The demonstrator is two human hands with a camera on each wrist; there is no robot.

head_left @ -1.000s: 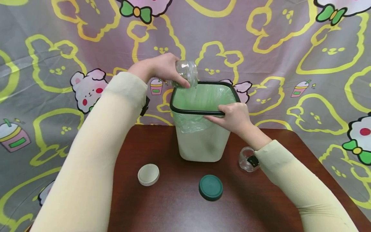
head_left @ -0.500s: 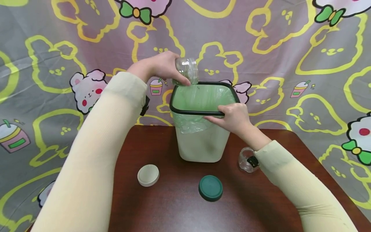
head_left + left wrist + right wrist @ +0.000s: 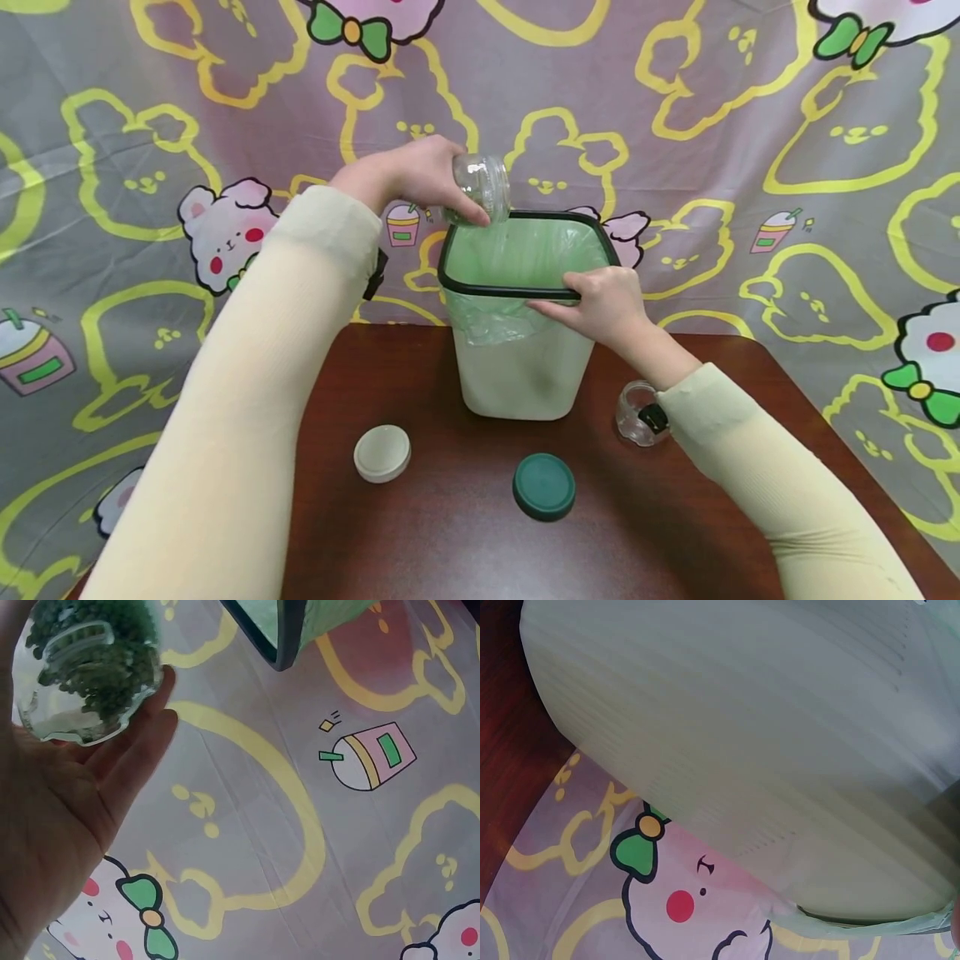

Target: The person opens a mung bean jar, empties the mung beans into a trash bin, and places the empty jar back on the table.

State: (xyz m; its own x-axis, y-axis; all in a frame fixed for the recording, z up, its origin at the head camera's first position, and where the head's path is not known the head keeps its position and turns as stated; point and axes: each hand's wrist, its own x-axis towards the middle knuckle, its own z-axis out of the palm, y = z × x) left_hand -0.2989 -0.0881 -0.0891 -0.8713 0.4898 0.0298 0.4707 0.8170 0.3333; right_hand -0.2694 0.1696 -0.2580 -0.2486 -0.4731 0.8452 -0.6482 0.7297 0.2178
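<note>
My left hand holds a clear glass jar tipped on its side, its open mouth pointing right over the left rim of a trash bin. Through the jar's base in the left wrist view, dark green granules show inside. The bin is pale with a black rim, lined with a thin green bag folded over its edge. With my right hand I grip the front right of that rim, thumb outside. The right wrist view is mostly filled by the bin's pale side.
On the dark wooden table, a cream lid lies front left and a green lid front centre. A second clear glass jar stands right of the bin, partly behind my right cuff. A patterned cloth hangs behind.
The jar rises slightly, then dips back down by now, staying tilted in my left hand. My right hand and the bin keep their place.
</note>
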